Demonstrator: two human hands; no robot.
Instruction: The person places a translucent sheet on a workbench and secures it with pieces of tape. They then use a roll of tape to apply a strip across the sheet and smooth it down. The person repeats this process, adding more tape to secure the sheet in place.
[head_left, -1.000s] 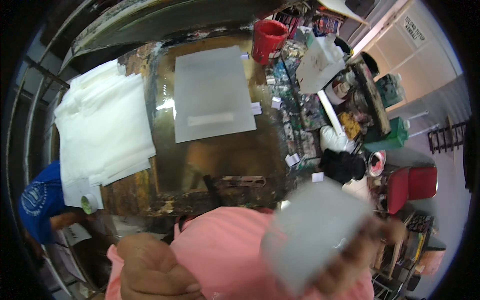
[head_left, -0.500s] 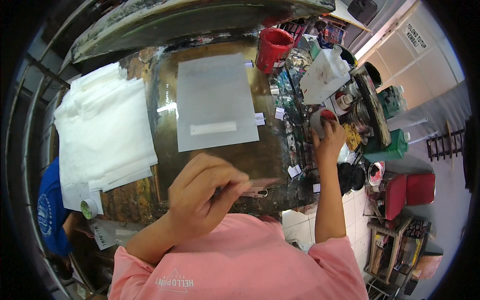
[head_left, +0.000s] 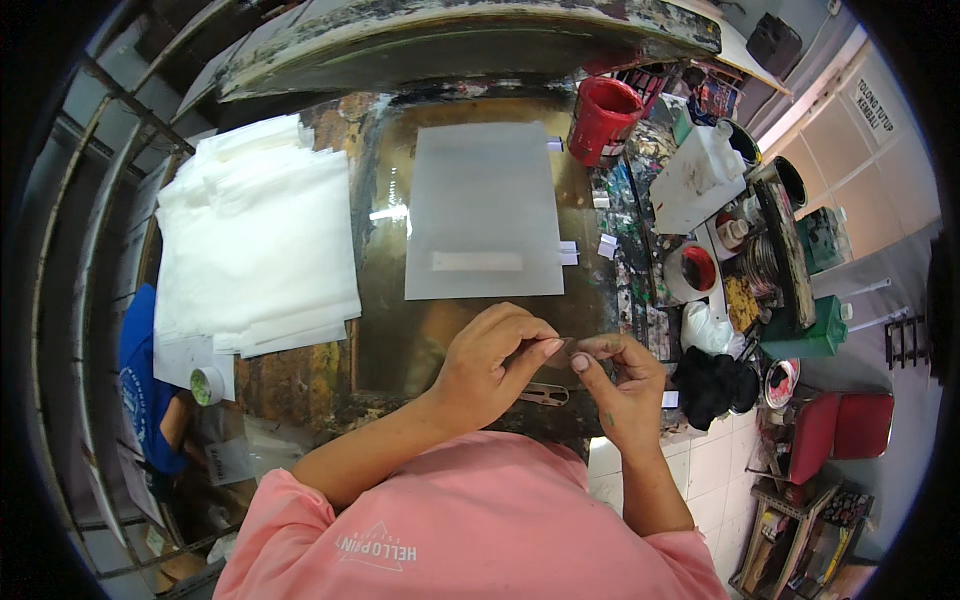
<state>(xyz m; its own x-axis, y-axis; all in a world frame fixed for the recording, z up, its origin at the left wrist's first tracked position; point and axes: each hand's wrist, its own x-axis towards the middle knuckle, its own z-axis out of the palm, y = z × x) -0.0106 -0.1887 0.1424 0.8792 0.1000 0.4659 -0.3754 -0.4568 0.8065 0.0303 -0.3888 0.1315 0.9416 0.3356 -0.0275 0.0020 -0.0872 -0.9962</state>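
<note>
My left hand (head_left: 495, 362) and my right hand (head_left: 622, 385) meet fingertip to fingertip over the table's near edge. Both are closed in a pinch. Something small and thin sits between the fingertips, too small to make out. Just below them lies a metal cutter knife (head_left: 545, 394). Beyond the hands, a translucent grey sheet (head_left: 485, 200) lies flat on the shiny brownish table board (head_left: 390, 345). A pale strip (head_left: 476, 262) shows near the sheet's lower edge, and small white tabs (head_left: 569, 252) stand at its right edge.
A tall stack of white sheets (head_left: 255, 235) stands left, a green-filled tape roll (head_left: 206, 386) below it. On the right are a red paint pot (head_left: 605, 120), a white jerrycan (head_left: 695, 185), a round roll with red inside (head_left: 680, 285) and a black cloth (head_left: 708, 385). A blue-sleeved person (head_left: 150, 390) is at left.
My right hand has left the round roll on the right and come in to my left hand. My left hand has moved slightly right. The whole view has shifted, so things appear further right.
</note>
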